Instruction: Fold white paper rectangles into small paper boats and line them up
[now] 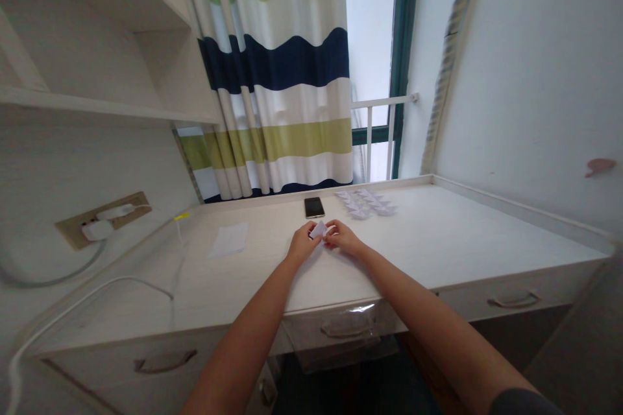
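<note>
Between my two hands, just above the desk, is a small folded white paper [318, 230] with a pointed top. My left hand [304, 241] grips its left side, thumb in front. My right hand [342, 237] has its fingers closed on the right side of the same paper. Beyond my right hand, several folded white paper boats [360, 213] stand in two rows. A stack of flat white paper [230, 239] lies to the left of my left hand.
A dark phone [314, 207] lies on the white desk [467, 227] behind my hands. White cables [121, 280] run along the left side from a wall socket [104, 220]. A striped curtain [292, 78] hangs behind the desk, and a shelf [107, 107] juts out at upper left.
</note>
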`<state>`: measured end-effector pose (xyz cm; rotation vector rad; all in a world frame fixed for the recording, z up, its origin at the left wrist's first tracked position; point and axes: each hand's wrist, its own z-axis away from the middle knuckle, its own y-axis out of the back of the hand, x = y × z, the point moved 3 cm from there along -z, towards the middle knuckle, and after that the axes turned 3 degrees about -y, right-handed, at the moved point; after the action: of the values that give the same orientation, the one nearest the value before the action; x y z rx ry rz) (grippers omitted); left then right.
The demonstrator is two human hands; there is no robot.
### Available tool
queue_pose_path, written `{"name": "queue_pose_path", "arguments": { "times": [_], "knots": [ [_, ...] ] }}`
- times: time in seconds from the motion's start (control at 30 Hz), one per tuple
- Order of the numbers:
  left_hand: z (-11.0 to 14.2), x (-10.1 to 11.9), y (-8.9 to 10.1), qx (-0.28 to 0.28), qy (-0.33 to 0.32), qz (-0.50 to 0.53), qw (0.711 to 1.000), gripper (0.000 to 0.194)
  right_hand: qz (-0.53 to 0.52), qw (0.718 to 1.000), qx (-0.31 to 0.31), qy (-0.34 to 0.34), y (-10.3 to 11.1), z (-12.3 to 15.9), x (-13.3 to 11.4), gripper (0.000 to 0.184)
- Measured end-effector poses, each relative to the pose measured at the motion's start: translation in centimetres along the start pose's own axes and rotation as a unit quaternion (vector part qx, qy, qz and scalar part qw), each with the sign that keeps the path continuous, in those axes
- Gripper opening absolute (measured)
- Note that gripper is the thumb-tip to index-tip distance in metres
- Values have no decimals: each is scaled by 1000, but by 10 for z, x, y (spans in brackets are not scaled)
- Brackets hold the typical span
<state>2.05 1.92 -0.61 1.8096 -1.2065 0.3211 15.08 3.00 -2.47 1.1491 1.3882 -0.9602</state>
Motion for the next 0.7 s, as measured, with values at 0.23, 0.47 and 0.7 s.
{"name": "queue_pose_path", "arguments": {
  "times": [0.23, 0.47, 0.7],
  "knots": [
    [1, 7, 3, 18, 8, -65, 998, 14, 5, 1000, -17, 24, -1, -1, -4, 38],
    [1, 6, 4, 30, 26, -57, 998, 15, -12, 999, -38, 35, -4, 5, -12, 36],
    [-1, -4, -2, 18, 87, 124, 988, 24, 45, 997, 23, 66, 5, -1, -6, 31]
  ]
}}
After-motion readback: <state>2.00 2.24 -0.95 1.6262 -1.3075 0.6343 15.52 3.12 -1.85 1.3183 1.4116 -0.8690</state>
